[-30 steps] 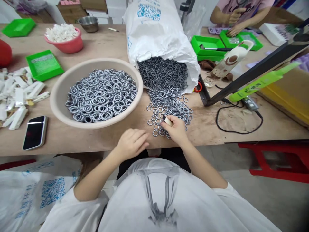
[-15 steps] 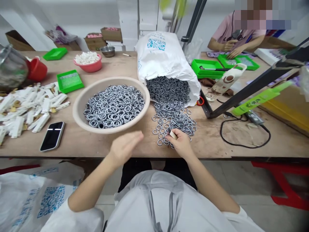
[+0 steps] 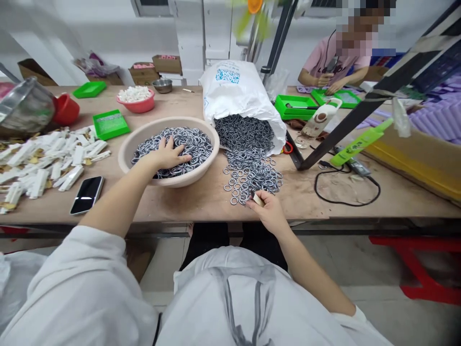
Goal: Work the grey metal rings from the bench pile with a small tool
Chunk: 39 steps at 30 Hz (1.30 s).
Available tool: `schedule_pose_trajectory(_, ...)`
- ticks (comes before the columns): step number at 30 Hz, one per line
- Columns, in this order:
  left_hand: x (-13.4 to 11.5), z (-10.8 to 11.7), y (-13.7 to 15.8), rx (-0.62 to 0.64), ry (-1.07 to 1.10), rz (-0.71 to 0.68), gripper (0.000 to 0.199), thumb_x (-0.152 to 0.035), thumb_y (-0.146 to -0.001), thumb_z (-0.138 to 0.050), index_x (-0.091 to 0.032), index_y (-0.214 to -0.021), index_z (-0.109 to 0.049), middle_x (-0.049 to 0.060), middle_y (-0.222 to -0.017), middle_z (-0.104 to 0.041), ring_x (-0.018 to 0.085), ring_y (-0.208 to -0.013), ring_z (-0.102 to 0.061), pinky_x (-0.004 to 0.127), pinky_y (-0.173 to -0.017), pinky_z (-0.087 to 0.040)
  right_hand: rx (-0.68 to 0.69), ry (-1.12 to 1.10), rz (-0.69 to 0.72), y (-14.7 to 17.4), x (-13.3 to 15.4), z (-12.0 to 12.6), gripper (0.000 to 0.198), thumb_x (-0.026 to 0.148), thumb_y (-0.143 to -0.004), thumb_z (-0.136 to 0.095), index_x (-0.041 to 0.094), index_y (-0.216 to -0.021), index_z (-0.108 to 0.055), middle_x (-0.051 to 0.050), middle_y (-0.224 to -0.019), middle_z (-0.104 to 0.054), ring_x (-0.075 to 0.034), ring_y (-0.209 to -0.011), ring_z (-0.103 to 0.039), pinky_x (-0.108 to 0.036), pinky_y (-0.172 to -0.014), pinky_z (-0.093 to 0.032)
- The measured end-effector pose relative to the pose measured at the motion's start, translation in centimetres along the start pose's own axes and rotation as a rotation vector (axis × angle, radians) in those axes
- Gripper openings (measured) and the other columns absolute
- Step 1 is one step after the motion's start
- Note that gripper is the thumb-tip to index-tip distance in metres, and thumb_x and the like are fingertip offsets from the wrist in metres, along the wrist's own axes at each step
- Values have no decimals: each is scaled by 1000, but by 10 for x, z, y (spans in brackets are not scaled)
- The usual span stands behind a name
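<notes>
My left hand (image 3: 168, 154) lies on the heap of grey metal rings (image 3: 196, 144) in the wide beige basin (image 3: 124, 156), its fingers spread apart. My right hand (image 3: 268, 209) is closed in a pinch around a small white piece with a dark tip (image 3: 257, 199), whose kind I cannot make out. It is at the near edge of the loose rings (image 3: 252, 170) on the table. These rings spill from the mouth of a big white sack (image 3: 234, 93) with blue print, which lies behind them.
White plastic pieces (image 3: 39, 158) and a phone (image 3: 87, 194) are at left. Green trays (image 3: 111, 125), a pink bowl (image 3: 136, 106) of white parts and a steel pot (image 3: 29, 108) stand farther back. A dark metal post (image 3: 345, 120) slants at right. Another person (image 3: 333, 67) sits across the table.
My left hand has moved from in front of the basin up onto the rings inside it, fingers now spread. My right hand keeps its pinch by the loose rings. The view has shifted slightly.
</notes>
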<state>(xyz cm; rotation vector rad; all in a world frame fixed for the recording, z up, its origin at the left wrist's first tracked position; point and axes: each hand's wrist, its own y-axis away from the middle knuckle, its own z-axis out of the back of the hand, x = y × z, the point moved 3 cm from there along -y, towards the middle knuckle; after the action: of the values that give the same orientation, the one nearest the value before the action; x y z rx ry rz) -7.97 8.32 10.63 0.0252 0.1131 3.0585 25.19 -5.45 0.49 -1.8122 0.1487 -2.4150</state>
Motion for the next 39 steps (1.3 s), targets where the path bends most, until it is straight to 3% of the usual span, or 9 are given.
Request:
schedule_pose_trajectory(6, 10, 32, -4, -215, 236, 7, 47, -49, -91, -59, -15, -122, -71, 15, -124, -66, 31, -111, -59, 45, -99, -43, 6, -5, -7, 10, 0, 8, 34, 47, -70, -73, 17, -72, -56, 2, -66, -49, -13, -63, -40, -26, -60, -31)
schedule_pose_trajectory(9, -2, 43, 18, -519, 272, 46, 41, -44, -95, -55, -8, -104, -72, 14, -103, -70, 25, -97, -58, 43, -94, -44, -25, -44, -44, 14, 0, 12, 40, 51, -65, -74, 18, -67, -51, 3, -63, -45, -11, -60, -37, -26, -58, -30)
schedule_pose_trajectory(12, -40, 29, 56, -757, 261, -195, 28, -32, -96, -51, -10, -94, -68, 14, -110, -69, 25, -107, -57, 42, -101, -41, -51, -77, -68, 17, 1, 13, 42, 54, -62, -73, 19, -66, -50, 3, -62, -44, -11, -60, -35, -26, -58, -29)
schedule_pose_trajectory(16, -113, -24, 113, -577, 316, -605, 34, -36, -100, -41, -15, -97, -68, 13, -112, -69, 25, -105, -59, 42, -98, -43, -39, -88, -75, 15, 4, 12, 42, 54, -62, -73, 18, -67, -51, 3, -62, -44, -11, -60, -35, -26, -58, -28)
schedule_pose_trajectory(19, -153, -62, 135, -384, 488, -573, 36, -42, -100, -41, -16, -107, -65, 11, -107, -69, 26, -102, -59, 39, -89, -44, 17, -118, -44, 12, 7, 7, 40, 52, -64, -73, 18, -68, -52, 3, -63, -47, -11, -61, -38, -26, -59, -30)
schedule_pose_trajectory(22, -178, -85, 136, -252, 725, -534, 35, -45, -99, -42, -18, -87, -61, 9, -87, -67, 23, -84, -57, 34, -76, -42, 83, -111, -25, 10, 8, 3, 43, 53, -67, -74, 18, -66, -48, 4, -62, -42, -10, -61, -35, -24, -57, -28)
schedule_pose_trajectory(28, -189, -100, 116, -132, 1337, -374, 46, -56, -97, -45, -17, -76, -56, 4, -72, -59, 16, -69, -53, 28, -68, -40, 238, -368, -87, -2, 7, -5, 44, 57, -73, -73, 19, -83, -54, 5, -66, -44, -8, -54, -33, -23, -50, -29)
schedule_pose_trajectory(32, -187, -93, 105, -70, 1658, -233, 54, -68, -85, -58, -16, -72, -53, 1, -67, -50, 13, -64, -44, 26, -63, -38, 274, -460, 24, -17, 16, -14, 52, 51, -75, -77, 22, -113, -55, -1, -85, -58, -13, -70, -55, -27, -66, -49)
schedule_pose_trajectory(39, -197, -91, 98, 106, 1875, -160, 55, -69, -76, -68, -15, -74, -56, 0, -65, -45, 11, -60, -39, 25, -56, -34, 261, -447, -29, -33, 18, -27, 51, 66, -73, -74, 21, -90, -56, 0, -71, -58, -14, -58, -56, -30, -59, -49)
